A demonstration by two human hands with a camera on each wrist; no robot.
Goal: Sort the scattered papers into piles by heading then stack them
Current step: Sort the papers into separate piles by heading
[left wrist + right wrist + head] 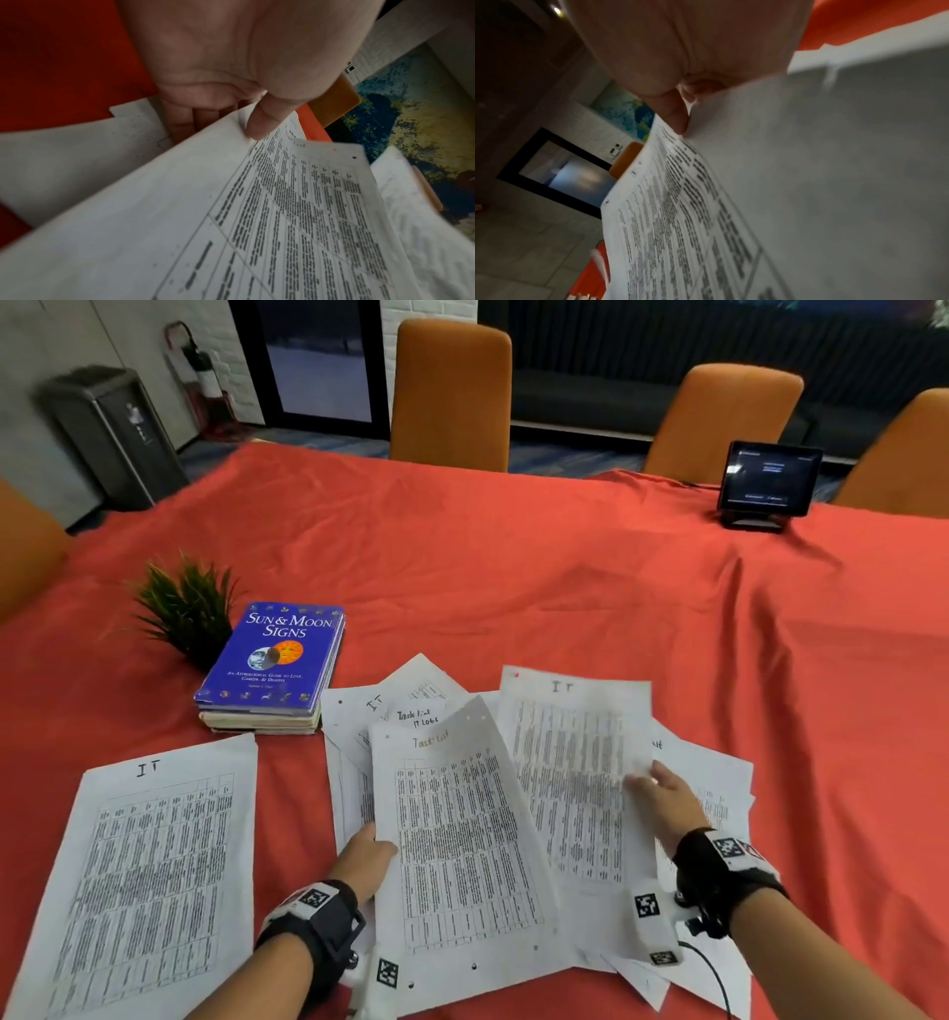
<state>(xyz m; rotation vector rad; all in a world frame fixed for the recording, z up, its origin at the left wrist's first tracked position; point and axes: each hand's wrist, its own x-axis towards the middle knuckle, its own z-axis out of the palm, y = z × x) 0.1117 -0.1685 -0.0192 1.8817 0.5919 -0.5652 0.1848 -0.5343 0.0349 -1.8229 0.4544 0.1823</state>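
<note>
My left hand (371, 852) pinches the left edge of a printed sheet headed "Task List" (462, 834), lifted off the heap; the left wrist view shows the thumb (264, 121) on top and the fingers underneath. My right hand (662, 793) pinches the right edge of a raised sheet headed "IT" (570, 762), thumb (677, 115) on its printed face. Under both lie several scattered papers (405, 706), with headings "IT" and "Task List" showing. A separate "IT" sheet (149, 865) lies flat at the near left.
A blue book "Sun & Moon Signs" (277, 654) sits on another book beside a small green plant (187, 608). A tablet on a stand (767, 480) is at the far right. Orange chairs (452, 392) ring the red-clothed table (513, 567).
</note>
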